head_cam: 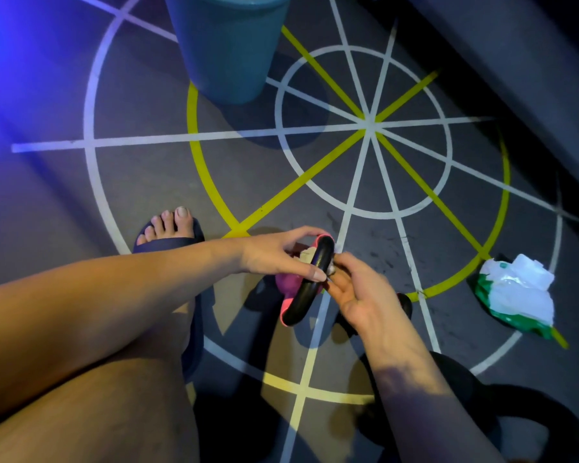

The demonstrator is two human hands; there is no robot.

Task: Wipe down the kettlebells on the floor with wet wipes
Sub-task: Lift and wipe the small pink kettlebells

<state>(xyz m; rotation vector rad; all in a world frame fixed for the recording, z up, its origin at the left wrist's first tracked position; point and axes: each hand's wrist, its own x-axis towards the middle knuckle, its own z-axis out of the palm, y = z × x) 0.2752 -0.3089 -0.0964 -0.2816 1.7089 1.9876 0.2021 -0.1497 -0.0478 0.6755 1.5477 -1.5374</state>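
pink kettlebell (pixel 286 285), black handle (pixel 316 277), left hand (pixel 278 255) gripping, right hand (pixel 360 297) maybe pinching wipe (pixel 331 269)

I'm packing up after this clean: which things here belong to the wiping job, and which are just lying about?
Job in hand:
pink kettlebell
wipe at its black grip
wet wipes pack
black kettlebell

Lying about:
blue bucket, use unclear
painted floor lines
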